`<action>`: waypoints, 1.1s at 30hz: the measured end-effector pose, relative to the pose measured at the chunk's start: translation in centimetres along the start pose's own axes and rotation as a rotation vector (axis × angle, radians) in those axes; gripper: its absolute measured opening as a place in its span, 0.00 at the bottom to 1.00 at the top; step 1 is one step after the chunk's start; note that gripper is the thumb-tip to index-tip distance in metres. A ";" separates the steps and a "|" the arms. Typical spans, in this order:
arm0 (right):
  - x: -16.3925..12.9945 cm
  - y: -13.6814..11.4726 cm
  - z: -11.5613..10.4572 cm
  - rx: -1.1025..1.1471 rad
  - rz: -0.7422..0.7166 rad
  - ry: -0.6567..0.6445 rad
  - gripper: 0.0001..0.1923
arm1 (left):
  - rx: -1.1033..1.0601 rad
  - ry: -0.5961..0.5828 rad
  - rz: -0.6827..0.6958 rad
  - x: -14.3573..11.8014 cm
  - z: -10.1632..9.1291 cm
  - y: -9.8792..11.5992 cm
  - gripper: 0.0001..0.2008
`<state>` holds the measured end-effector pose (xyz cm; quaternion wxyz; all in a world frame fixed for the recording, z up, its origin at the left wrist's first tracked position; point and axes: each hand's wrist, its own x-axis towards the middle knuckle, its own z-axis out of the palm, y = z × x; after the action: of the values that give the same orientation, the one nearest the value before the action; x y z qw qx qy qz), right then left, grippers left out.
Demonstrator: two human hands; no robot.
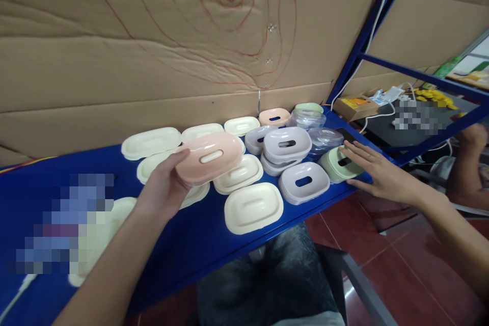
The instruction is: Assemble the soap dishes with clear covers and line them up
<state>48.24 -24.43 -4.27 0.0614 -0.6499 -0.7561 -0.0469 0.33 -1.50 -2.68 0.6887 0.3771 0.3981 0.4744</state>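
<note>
My left hand (165, 183) grips a pink oval soap dish (225, 160) by its left end, held tilted above the table. The dish has a long slot in its top. My right hand (372, 170) has its fingers stretched out at the green soap dish pieces (330, 168); whether it touches them I cannot tell. Cream oval trays (254, 208) lie under and around the pink dish. Between my hands sit several pale lilac slotted pieces (288, 145), some stacked. Behind them are an orange slotted piece (274, 117) and clear plastic covers (324, 137).
The blue table (183, 249) runs along a cardboard wall (153, 61) with red marker lines. At right stand a blue metal frame (412, 74), a cardboard box (355, 107) and another person's arm (468, 168). A grey chair armrest (355, 275) is below. Part of the left side is pixelated.
</note>
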 end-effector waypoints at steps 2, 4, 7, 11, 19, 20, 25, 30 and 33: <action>-0.5 -0.4 0.4 -0.013 0.013 0.021 0.48 | -0.004 -0.002 -0.005 -0.1 0.1 0.0 0.13; -1.0 -0.9 0.6 -0.028 0.026 0.037 0.50 | -0.003 0.001 -0.015 -0.1 0.2 0.0 0.13; -1.6 -1.4 0.3 -0.027 0.054 0.035 0.53 | -0.003 -0.001 -0.029 -0.2 0.2 0.0 0.13; -1.3 -1.9 -1.1 0.036 0.097 0.033 0.53 | 0.005 -0.012 -0.017 0.0 0.1 -0.1 0.14; 9.2 0.7 -3.1 0.012 0.373 -0.070 0.53 | 0.020 -0.031 -0.013 0.2 -0.1 -0.5 0.17; 10.7 1.1 -2.9 0.015 0.398 -0.109 0.55 | 0.020 -0.033 -0.015 0.2 -0.1 -0.4 0.17; 14.3 2.2 -1.0 0.040 0.444 -0.228 0.60 | -0.001 -0.023 -0.035 0.1 -0.2 -0.3 0.16; 14.0 2.1 -0.4 0.021 0.449 -0.212 0.60 | -0.015 -0.029 -0.026 -0.1 0.1 -0.2 0.16; 13.9 2.0 -0.7 0.002 0.464 -0.166 0.56 | -0.016 -0.050 -0.030 -0.1 0.1 -0.3 0.18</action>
<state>48.23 -10.62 -1.47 0.0090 -0.8077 -0.5891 0.0228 0.52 -1.74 -2.91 0.7083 0.3773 0.3827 0.4577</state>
